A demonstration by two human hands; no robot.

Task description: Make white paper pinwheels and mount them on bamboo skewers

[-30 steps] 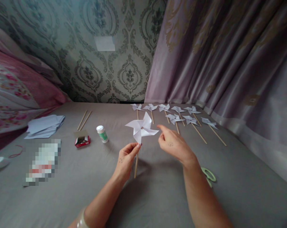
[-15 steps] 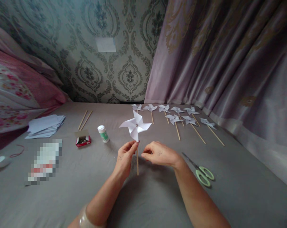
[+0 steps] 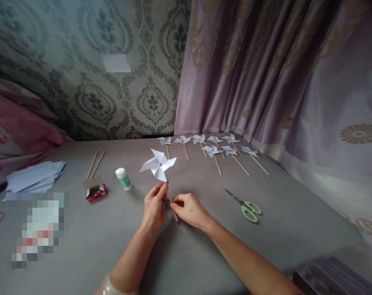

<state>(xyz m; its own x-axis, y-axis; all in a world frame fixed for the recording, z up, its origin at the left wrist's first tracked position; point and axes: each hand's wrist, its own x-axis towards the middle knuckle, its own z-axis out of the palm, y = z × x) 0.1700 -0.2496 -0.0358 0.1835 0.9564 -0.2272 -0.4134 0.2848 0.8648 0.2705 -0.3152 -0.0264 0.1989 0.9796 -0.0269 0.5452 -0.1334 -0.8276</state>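
A white paper pinwheel (image 3: 159, 165) on a wooden stick (image 3: 175, 216) is held up in front of me, tilted a little to the left. A shiny pin head shows at its centre. My left hand (image 3: 155, 203) pinches the stick just beneath the paper blades. Lower down, the fingertips of my right hand (image 3: 188, 209) are closed on the same stick. Its bottom end sticks out below both hands.
Several finished pinwheels (image 3: 212, 151) lie at the back right. Green-handled scissors (image 3: 249, 211) rest to the right. Leftward are a white glue bottle (image 3: 124, 179), an open red box (image 3: 96, 192), two sticks (image 3: 95, 164) and a stack of paper (image 3: 35, 176).
My right hand has moved in from beside the stick and taken hold of it. The pinwheel has tilted left. My view has turned to the right.
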